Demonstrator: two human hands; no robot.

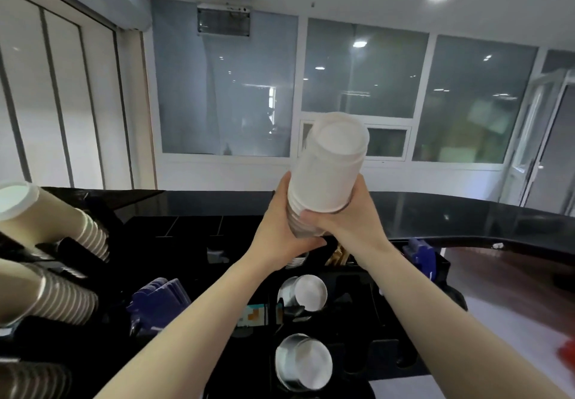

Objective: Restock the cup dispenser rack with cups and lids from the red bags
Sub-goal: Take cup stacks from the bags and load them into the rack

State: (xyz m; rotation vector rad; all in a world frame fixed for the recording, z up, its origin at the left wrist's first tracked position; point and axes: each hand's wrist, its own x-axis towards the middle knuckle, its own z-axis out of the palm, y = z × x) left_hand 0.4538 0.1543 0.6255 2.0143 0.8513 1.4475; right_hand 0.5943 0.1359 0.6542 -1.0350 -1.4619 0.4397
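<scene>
I hold a tall stack of white lids upright above the black dispenser rack. My left hand grips the stack's lower left side and underside. My right hand wraps around its lower right side, fingers curled across the front. Below the hands, two rack slots show stacks of white lids: one in the middle, another nearer me. Brown ribbed paper cups stick out of the rack's left side, the top stack capped with a white lid. A scrap of red shows at the right edge.
A black glossy counter runs behind the rack. Blue packets sit in compartments at the left and right. More brown cup stacks lie lower left. Grey windows and white wall fill the background.
</scene>
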